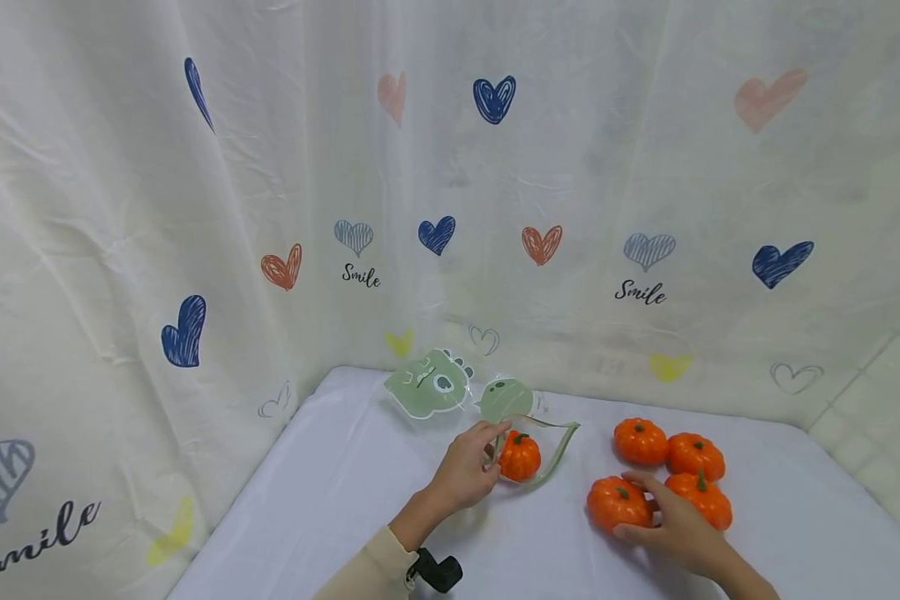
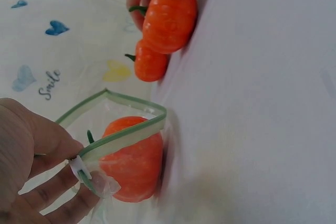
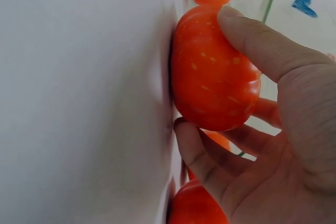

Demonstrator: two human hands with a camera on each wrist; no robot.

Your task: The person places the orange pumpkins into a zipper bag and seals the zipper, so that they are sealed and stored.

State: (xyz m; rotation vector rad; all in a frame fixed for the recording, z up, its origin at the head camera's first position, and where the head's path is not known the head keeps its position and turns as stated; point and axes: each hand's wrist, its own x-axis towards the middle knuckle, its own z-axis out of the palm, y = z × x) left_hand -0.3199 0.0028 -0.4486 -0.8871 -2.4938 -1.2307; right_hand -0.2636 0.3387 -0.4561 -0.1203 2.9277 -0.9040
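My left hand pinches the edge of a clear plastic zip bag by its green-trimmed mouth. In the left wrist view, the white zip slider is right at the fingertips. The bag's mouth stands wide, and an orange toy pumpkin with a green stem shows inside. To the right, my right hand grips another orange pumpkin, thumb on one side and fingers on the other. Seen from the right wrist, this pumpkin is low at the white tabletop.
Three more pumpkins cluster beside and behind the right hand: one at the back, one to its right and one nearer. Green cartoon prints on clear plastic lie behind the left hand. A heart-printed curtain borders the white table.
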